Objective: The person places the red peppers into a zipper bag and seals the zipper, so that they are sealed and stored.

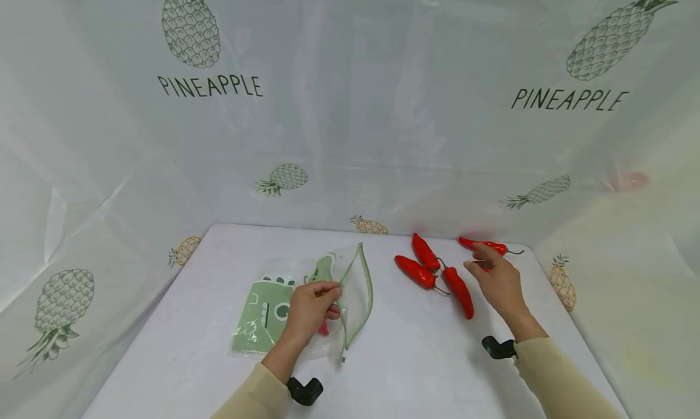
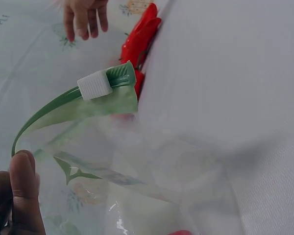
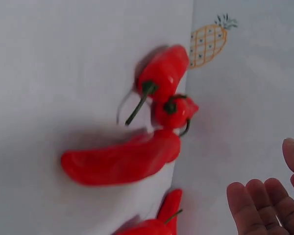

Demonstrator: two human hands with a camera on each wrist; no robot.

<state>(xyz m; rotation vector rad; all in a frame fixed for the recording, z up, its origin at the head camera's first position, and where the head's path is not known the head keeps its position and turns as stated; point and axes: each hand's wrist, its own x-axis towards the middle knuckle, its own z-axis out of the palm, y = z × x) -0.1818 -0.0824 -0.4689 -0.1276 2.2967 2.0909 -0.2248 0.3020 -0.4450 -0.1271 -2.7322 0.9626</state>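
My left hand point(image 1: 314, 306) pinches one edge of a clear slider bag point(image 1: 358, 309) with a green zip strip and a green cartoon print. The bag's mouth gapes to the right; a white slider point(image 2: 94, 85) sits near one end of the strip. Something red point(image 1: 324, 328) shows through the plastic beside the left hand, mostly hidden. To the right, my right hand point(image 1: 496, 282) hovers with fingers apart, holding nothing. Close by lie a red chili pepper point(image 1: 459, 291) and another at the back point(image 1: 481, 245), partly behind its fingers. More red peppers point(image 3: 120, 159) appear in the right wrist view.
Left of the left hand lies flat green-printed plastic point(image 1: 262, 316), partly under the open bag. Two more red peppers point(image 1: 415, 272) rest with stems together at mid-back. A pineapple-printed sheet point(image 1: 350, 133) rises behind the white table point(image 1: 404, 370) and along its sides.
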